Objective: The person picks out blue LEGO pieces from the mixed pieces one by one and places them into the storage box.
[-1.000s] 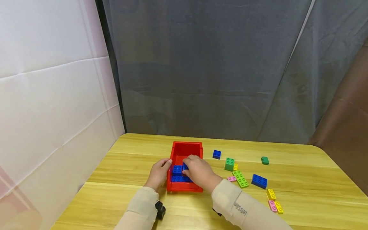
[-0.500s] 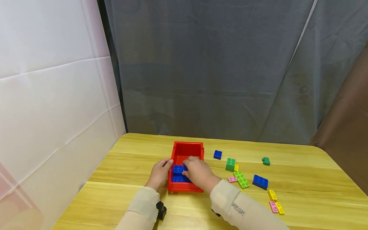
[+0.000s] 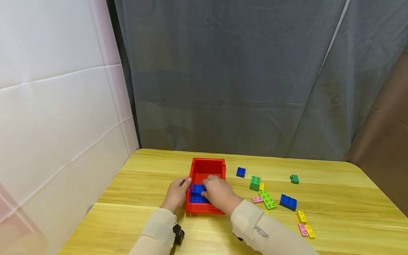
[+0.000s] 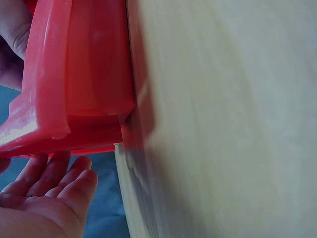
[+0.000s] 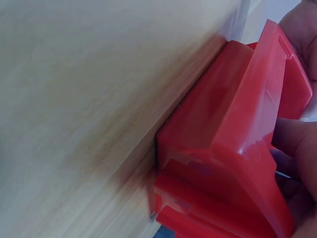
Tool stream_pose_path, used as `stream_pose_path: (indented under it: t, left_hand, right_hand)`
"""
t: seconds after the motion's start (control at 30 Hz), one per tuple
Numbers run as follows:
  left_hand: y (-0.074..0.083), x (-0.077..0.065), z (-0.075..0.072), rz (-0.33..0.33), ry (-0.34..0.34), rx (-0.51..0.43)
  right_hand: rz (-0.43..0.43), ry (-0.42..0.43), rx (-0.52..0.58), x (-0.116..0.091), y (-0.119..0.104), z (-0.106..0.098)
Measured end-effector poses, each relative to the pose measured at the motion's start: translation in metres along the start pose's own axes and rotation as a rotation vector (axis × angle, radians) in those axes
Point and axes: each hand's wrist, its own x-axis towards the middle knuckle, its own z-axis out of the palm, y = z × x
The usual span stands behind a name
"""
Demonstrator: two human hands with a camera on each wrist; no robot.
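A red plastic bin (image 3: 205,210) stands on the wooden table with blue toy bricks (image 3: 197,190) in its near half. My left hand (image 3: 175,193) grips the bin's left rim, thumb on top; in the left wrist view that hand's fingers (image 4: 57,176) lie against the outside under the rim. My right hand (image 3: 220,193) reaches into the bin and pinches a blue brick beside the others, mostly hidden under the fingers. From the right wrist the bin (image 5: 203,109) shows from outside, the right hand (image 5: 299,148) coming over its rim.
Right of the bin lie a small blue brick (image 3: 241,172), a green brick (image 3: 255,183), a lime brick (image 3: 267,199), a pink brick (image 3: 257,200) and a larger blue brick (image 3: 288,202). A dark green piece (image 3: 294,179) lies farther off. Yellow bricks (image 3: 301,216) are nearer.
The right hand has shifted slightly left and lower, bringing its blue brick closer against the bricks in the bin. The left hand keeps its grip on the rim.
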Motion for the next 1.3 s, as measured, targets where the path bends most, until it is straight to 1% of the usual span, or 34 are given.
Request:
stream_pose_path:
  t: [0.17, 0.5, 0.67, 0.93, 1.3]
  left_hand:
    - [0.000, -0.001, -0.001, -0.006, -0.003, -0.001]
    - [-0.002, 0.001, 0.000, 0.011, 0.007, 0.009]
    - [-0.002, 0.002, 0.001, 0.022, 0.014, 0.013]
    - [-0.001, 0.001, 0.001, 0.009, 0.014, 0.009]
    - [-0.001, 0.000, 0.000, 0.010, 0.009, 0.010]
  right_hand:
    - [0.009, -0.019, -0.025, 0.002, -0.003, 0.000]
    - [0.017, -0.041, -0.080, 0.006, -0.006, 0.003]
    - [0.023, -0.054, -0.091, 0.008, -0.007, 0.005]
    - [0.034, -0.072, -0.095, 0.008, -0.009, 0.003]
    - [0.048, -0.074, -0.101, 0.008, -0.012, 0.002]
